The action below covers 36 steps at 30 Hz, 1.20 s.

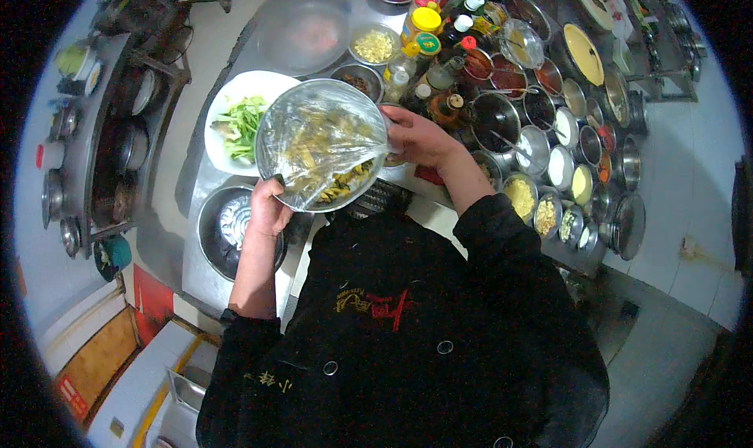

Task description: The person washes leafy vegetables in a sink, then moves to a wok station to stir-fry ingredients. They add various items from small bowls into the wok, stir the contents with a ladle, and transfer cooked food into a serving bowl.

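Between my two hands is a round metal bowl (263, 167) with clear plastic film (323, 130) over most of its top. Chopped yellow-green food (347, 183), perhaps pickled greens, shows through the film and at an uncovered part near my body. My left hand (272, 207) grips the near left rim, thumb on top. At the right rim my right hand (420, 136) holds the bowl's side, where the film gathers into creases. Just left of the bowl, partly hidden by it, a white plate (220, 145) carries cut green vegetables (242, 124).
A metal basin (215, 230) stands beneath my left forearm. Beyond the held bowl are a bowl of chopped pale garlic-like pieces (374, 45) and a large steamy pan (276, 36). Bottles and jars (425, 24) crowd the right, beside seasoning bowls (532, 148). A metal shelf rack (112, 142) is at left.
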### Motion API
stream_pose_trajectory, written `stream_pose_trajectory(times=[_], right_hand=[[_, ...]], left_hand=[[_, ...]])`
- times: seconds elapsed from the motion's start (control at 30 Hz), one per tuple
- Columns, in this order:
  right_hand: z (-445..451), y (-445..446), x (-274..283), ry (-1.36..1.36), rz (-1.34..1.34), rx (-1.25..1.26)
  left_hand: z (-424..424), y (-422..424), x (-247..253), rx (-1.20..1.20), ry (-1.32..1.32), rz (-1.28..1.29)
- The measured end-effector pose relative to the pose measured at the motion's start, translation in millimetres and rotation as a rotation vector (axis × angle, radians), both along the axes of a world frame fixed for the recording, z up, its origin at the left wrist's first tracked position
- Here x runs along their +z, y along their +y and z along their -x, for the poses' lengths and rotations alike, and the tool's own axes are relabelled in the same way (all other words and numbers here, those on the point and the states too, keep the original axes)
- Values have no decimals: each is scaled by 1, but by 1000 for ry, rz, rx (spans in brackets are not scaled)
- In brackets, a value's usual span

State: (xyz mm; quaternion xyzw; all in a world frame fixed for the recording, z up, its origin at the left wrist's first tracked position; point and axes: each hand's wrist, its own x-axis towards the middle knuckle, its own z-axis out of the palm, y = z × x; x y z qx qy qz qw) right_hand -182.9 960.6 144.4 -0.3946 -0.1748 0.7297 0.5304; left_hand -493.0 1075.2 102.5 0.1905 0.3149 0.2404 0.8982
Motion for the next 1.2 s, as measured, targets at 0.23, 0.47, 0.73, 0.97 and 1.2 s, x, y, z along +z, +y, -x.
stream_pose_trajectory(times=[0.23, 0.47, 0.73, 0.97, 1.2], right_hand=[[25, 6, -32, 405, -171, -354], [26, -3, -15, 486, -119, -377], [19, -12, -72, -365, -15, -248], [38, -18, 19, -1518, -559, -494], [28, -13, 45, -1798, -522, 4]], left_hand=[[3, 1, -16, 115, 123, -31], [-35, 2, -4, 160, 178, -124], [-54, -13, 27, 306, 154, -145], [-77, -8, 12, 280, 35, -168], [-102, -29, 32, 352, -41, -222]])
